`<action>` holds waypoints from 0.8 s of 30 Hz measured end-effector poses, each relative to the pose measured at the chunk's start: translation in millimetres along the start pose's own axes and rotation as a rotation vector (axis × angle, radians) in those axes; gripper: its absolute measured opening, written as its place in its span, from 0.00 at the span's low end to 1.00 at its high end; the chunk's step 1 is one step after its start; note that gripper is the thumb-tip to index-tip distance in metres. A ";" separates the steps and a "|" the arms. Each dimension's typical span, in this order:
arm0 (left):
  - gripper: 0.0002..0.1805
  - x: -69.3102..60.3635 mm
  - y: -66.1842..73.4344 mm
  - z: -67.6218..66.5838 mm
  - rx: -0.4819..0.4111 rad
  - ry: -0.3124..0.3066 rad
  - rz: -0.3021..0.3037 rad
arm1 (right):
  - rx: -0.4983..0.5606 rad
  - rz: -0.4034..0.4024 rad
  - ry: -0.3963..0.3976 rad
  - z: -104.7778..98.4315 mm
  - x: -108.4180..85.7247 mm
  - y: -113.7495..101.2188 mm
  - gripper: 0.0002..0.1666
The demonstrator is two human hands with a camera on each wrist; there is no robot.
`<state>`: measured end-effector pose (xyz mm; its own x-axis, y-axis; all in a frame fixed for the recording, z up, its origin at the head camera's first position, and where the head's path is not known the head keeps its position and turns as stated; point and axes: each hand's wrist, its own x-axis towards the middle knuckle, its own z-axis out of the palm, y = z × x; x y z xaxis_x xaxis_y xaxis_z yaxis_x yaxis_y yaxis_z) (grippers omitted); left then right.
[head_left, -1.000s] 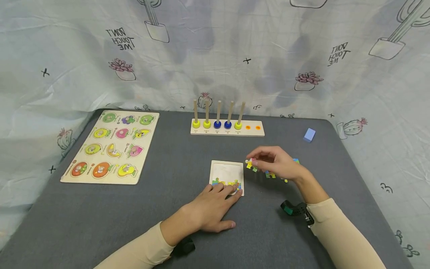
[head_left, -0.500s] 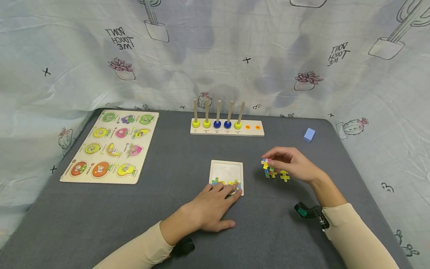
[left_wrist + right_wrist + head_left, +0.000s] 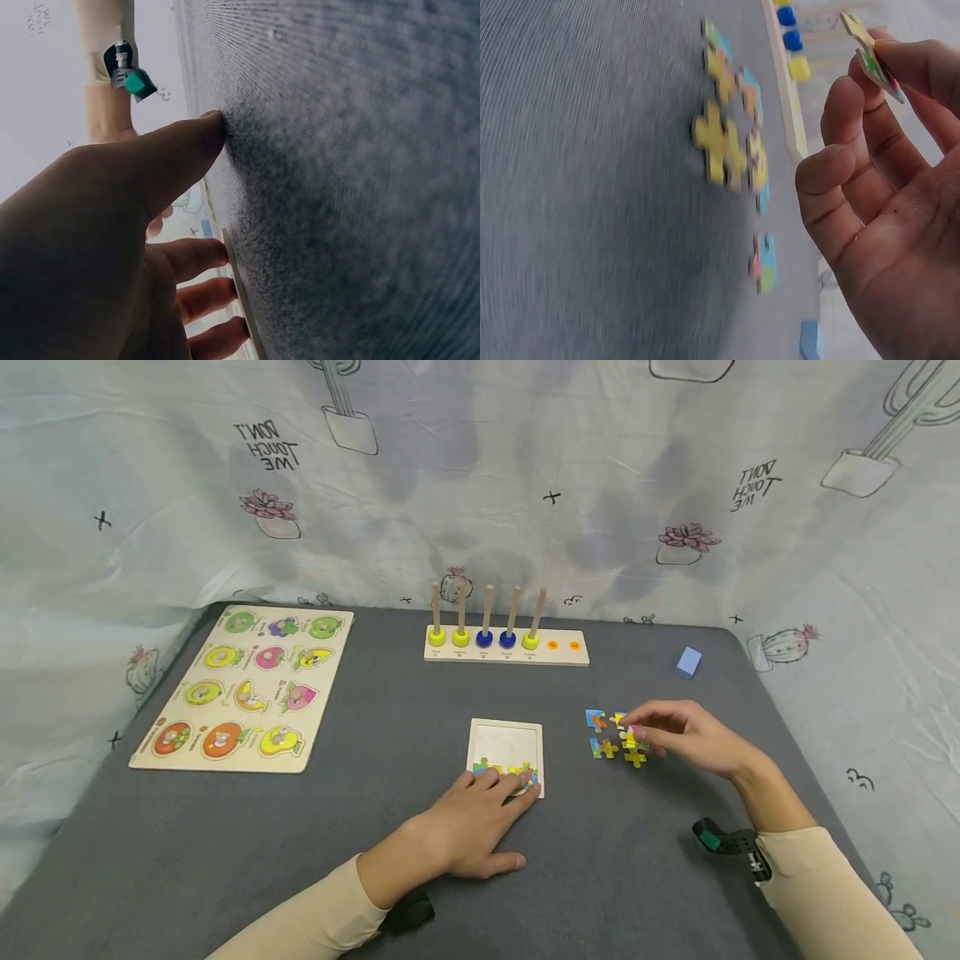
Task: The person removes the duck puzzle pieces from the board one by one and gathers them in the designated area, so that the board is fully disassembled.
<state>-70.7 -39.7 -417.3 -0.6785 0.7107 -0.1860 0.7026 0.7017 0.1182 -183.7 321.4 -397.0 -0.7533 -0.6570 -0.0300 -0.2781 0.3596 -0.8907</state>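
A person's right hand (image 3: 686,735) pinches a piece (image 3: 872,66) between thumb and fingertip, holding it clear of the gray table (image 3: 322,852) and near a cluster of loose pieces (image 3: 603,748) to the right of a small puzzle tray (image 3: 506,739). The left hand (image 3: 480,827), fingers outstretched and gripping nothing, rests across the tray's near side, partly covering a row of fitted pieces (image 3: 481,765) along that edge; the far part of the tray shows bare wood. Beyond the work stand a pegboard (image 3: 564,656) and a blue block (image 3: 688,662), with a fruit board (image 3: 232,677) well off to the left. The step in hand appears to be handling and choosing among the loose pieces, with the tray only partly filled. If the pinched piece suits the next gap, the move would call for carrying it left, turning it to match its neighbors and pressing it flat while the left hand steadies the tray.
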 end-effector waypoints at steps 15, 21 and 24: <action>0.47 0.2 2.7 -1.5 0.001 -0.015 -0.010 | -0.116 0.093 -0.038 -24.0 -25.8 23.9 0.15; 0.47 -0.3 2.7 -3.2 -0.008 -0.015 -0.013 | -0.166 0.125 -0.030 -27.6 -30.7 29.9 0.14; 0.47 -0.3 2.6 -4.0 -0.012 -0.013 -0.012 | -0.181 0.122 -0.041 -28.4 -32.0 32.5 0.14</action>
<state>-69.6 -37.8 -413.1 -0.6835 0.7019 -0.2003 0.6922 0.7104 0.1273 -185.5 373.0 -412.2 -0.7644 -0.6260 -0.1544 -0.2916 0.5492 -0.7831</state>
